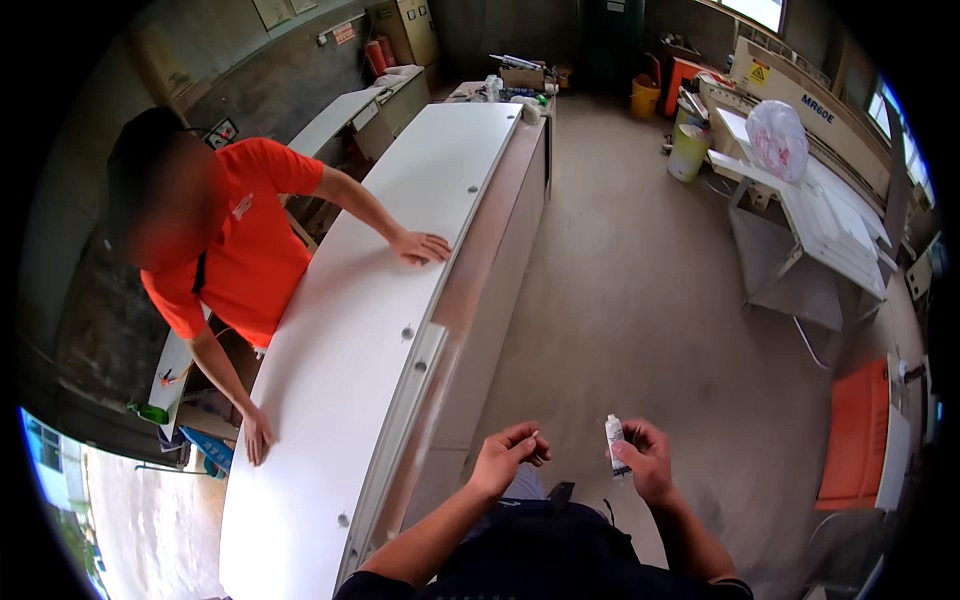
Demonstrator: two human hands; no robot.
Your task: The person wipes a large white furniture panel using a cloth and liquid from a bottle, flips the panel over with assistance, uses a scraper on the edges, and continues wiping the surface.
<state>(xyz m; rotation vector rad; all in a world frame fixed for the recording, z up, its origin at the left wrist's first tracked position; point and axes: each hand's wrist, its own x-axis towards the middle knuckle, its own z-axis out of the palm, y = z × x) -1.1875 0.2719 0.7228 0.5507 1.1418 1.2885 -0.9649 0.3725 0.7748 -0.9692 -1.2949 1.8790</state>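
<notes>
My right hand [648,462] is closed around a small white tube [614,440] with dark print, its narrow nozzle pointing up. To the left of it, my left hand [508,458] pinches a tiny white piece [534,434] between thumb and fingertips; it may be the tube's cap, but it is too small to be sure. Both hands are held apart, in front of my body. Beside them on the left lies a long white panel [370,250] with round holes along its near edge, resting on a workbench [490,270].
Across the panel a co-worker in an orange shirt [262,220] lays both hands flat on it. Tools and bottles crowd the bench's far end. On the right stand a table of white sheets [825,215], a plastic bag [777,140], a yellow bucket [688,152] and an orange panel [855,435].
</notes>
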